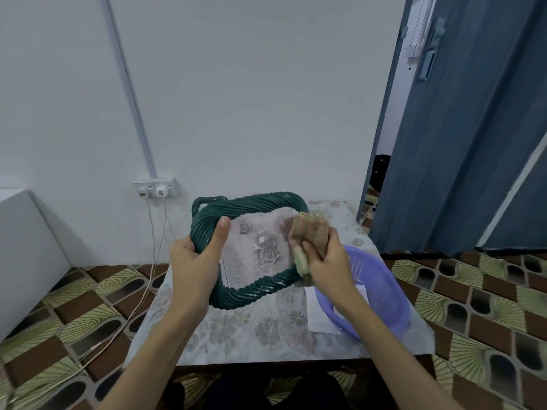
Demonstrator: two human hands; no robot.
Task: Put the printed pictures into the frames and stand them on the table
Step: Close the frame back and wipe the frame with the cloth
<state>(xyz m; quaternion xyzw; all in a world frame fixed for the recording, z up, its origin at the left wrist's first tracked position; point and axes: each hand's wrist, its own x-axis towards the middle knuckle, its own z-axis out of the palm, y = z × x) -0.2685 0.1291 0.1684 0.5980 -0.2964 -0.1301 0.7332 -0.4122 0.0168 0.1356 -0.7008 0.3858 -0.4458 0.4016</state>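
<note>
My left hand (pixel 195 261) grips the left side of a dark green ribbed picture frame (pixel 251 287), held tilted above the table, thumb up on its rim. The frame shows a grey rose picture (pixel 257 250) behind its front. My right hand (pixel 324 263) holds a folded checked cloth (pixel 309 232) pressed against the frame's right part. A second green frame (pixel 204 201) peeks out behind the first, at the back of the table. A white printed sheet (pixel 318 313) lies partly under the basin.
The small table (pixel 251 329) has a floral cover. A purple plastic basin (pixel 381 297) sits at its right side. A wall socket (pixel 157 189) with cables hangs at the back left. A blue folding door (pixel 461 143) stands right. Patterned floor surrounds the table.
</note>
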